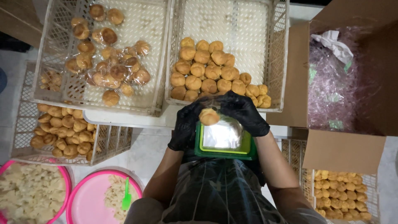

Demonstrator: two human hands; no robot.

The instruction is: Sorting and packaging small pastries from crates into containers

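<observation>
- Both hands wear black gloves and meet at one round golden bun (209, 116), held just above a small green tray (224, 151) in front of the person's body.
- The left hand (185, 126) grips the bun from its left side, fingers curled around it; the right hand (243, 113) closes on it from above and from the right. A clear plastic wrapper (224, 133) hangs below the bun over the tray, shining so brightly that what lies in the tray cannot be made out.
- Directly beyond the hands, a white plastic crate (273, 62) holds a heap of bare buns (211, 74) piled toward its near edge.
- To its left, a second white crate (161, 62) holds buns sealed in clear bags (110, 68), scattered loosely.
- A lower crate (20, 124), partly tucked beneath that one, holds smaller buns (64, 132); its far part is hidden.
- At lower left, two pink bowls (89, 195) carry pale crumbly filling; a green spatula (127, 196) rests in the nearer one. The outer bowl is cut off by the picture edge.
- At right, an open cardboard box (344, 151) holds a mass of clear pinkish plastic wrappers (336, 87), with a crumpled white scrap on top.
- Below the box, another crate (298, 153) of small buns (342, 195) is largely covered by it and cut off at the bottom.
</observation>
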